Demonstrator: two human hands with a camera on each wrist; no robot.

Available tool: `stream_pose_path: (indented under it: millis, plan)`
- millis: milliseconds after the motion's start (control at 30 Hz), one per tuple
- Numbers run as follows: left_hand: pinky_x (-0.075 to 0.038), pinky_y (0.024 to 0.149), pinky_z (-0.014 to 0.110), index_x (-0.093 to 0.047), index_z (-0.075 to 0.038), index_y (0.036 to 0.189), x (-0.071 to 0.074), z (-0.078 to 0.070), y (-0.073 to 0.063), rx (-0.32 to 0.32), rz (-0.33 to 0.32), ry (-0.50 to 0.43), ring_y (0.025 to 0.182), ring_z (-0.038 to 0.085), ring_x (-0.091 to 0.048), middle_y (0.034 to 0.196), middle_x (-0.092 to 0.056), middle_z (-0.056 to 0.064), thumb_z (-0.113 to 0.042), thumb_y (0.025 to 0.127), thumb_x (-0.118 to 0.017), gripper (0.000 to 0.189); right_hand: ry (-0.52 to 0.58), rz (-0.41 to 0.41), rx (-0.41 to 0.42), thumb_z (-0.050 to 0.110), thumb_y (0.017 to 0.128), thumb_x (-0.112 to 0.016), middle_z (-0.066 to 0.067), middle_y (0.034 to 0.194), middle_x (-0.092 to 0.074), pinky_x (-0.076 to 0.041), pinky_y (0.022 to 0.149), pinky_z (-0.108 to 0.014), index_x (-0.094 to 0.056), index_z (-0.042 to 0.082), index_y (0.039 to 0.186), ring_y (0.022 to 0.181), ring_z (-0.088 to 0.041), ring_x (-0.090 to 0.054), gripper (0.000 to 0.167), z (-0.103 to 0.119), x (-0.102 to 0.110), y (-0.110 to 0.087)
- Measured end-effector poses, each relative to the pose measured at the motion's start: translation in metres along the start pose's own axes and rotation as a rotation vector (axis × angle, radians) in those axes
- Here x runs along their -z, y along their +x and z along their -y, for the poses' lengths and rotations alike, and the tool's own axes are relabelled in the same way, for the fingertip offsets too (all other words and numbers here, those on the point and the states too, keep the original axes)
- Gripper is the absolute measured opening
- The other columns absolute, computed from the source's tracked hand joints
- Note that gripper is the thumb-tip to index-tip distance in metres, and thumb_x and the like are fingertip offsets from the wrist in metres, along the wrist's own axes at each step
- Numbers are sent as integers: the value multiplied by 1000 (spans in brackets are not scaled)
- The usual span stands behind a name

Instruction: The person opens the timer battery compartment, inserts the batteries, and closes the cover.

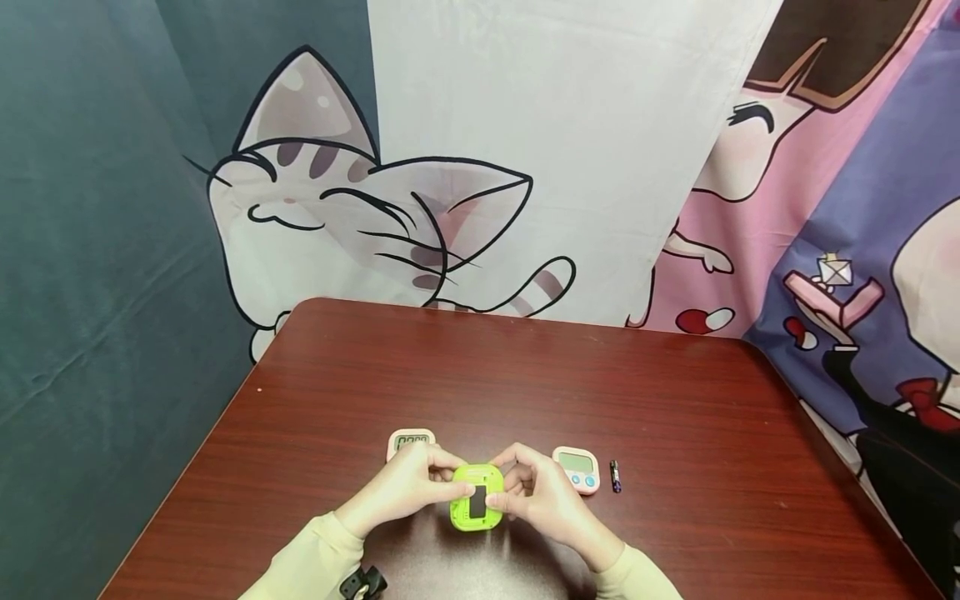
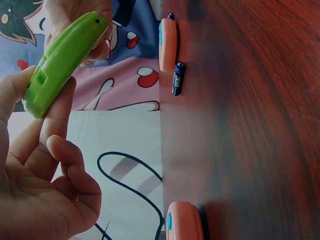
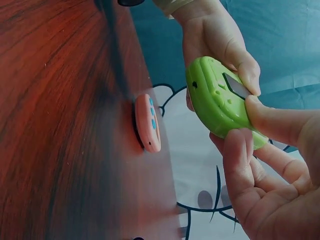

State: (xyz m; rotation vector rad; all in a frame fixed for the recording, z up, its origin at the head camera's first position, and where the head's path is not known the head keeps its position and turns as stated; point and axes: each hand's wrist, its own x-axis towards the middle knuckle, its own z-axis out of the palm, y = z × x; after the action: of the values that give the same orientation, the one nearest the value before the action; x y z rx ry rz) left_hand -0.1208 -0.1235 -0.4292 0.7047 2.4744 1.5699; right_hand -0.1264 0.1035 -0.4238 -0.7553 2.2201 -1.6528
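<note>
A bright green digital timer [image 1: 477, 504] is held up in front of me, its back with a dark rectangle turned towards the head camera. My left hand [image 1: 412, 479] pinches its left side, thumb on the back and fingers behind. From the other side my right hand [image 1: 543, 500] grips it too, its thumb pressed at the edge of the dark rectangle. In the left wrist view the timer [image 2: 65, 65] shows its curved edge with a slot. The right wrist view shows the back of the timer [image 3: 220, 97] between both hands. Its front face is hidden.
A pink timer [image 1: 411, 435] lies behind my left hand, partly covered by it. Another pink timer [image 1: 576, 468] with blue buttons lies beside my right hand, with a small battery [image 1: 615, 476] to its right. The left wrist view shows another battery [image 2: 178, 79] near that timer.
</note>
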Motion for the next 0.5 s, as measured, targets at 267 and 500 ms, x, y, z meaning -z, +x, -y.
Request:
stream_pose_path:
  millis: [267, 500]
  plan:
    - [-37, 58, 15, -76, -13, 89, 1, -1, 0, -20, -23, 45, 59, -5, -43, 64, -60, -14, -25, 82, -75, 14, 38, 6, 26, 8, 77, -77, -13, 71, -65, -52, 52, -30, -59, 0, 105, 54, -10, -59, 34, 0, 1, -1]
    - [-37, 59, 13, -76, -12, 90, 0, 0, 0, -12, -14, 9, 61, -5, -44, 66, -64, -11, -25, 82, -74, 16, 138, 28, 40, 3, 76, -76, -19, 67, -62, -52, 50, -31, -59, -5, 104, 52, -9, -58, 34, -3, 3, 0]
